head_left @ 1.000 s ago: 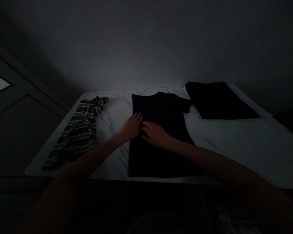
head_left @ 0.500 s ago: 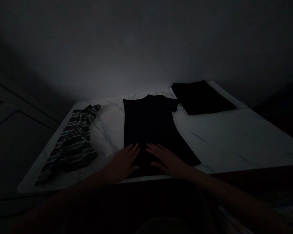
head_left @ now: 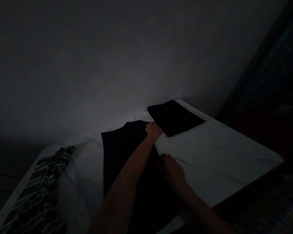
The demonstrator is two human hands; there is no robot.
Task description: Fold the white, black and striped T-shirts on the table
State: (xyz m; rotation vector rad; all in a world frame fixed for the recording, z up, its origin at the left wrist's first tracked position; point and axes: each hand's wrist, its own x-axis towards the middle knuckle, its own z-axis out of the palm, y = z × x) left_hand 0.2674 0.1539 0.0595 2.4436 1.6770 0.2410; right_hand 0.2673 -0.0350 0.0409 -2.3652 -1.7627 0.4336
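Left hand, head view: seen at centre of frame; the left hand is laid at the upper right part of the black shirt, fingers bent; whether cloth is pinched cannot be told.
Right hand, head view: seen right of and below the left; the right hand is placed at the shirt's right side edge, fingers curled in; a grip cannot be confirmed in the dark.
Black shirt: spread over lower centre of frame on the marbled table; partly covered by the left forearm.
Folded black cloth: the folded black cloth is seen right of centre, on a pale layer, just beside the left hand.
Striped garment: the striped garment is left rumpled at lower left, well apart from both hands.
Risk, cloth edge: uneven creasing is judged possible if the two hands were moved unequally.
Risk, neighbour: the folded cloth could be nudged askew, given the left hand's closeness.
Risk, light: edges could be misjudged, black on black being poorly lit.
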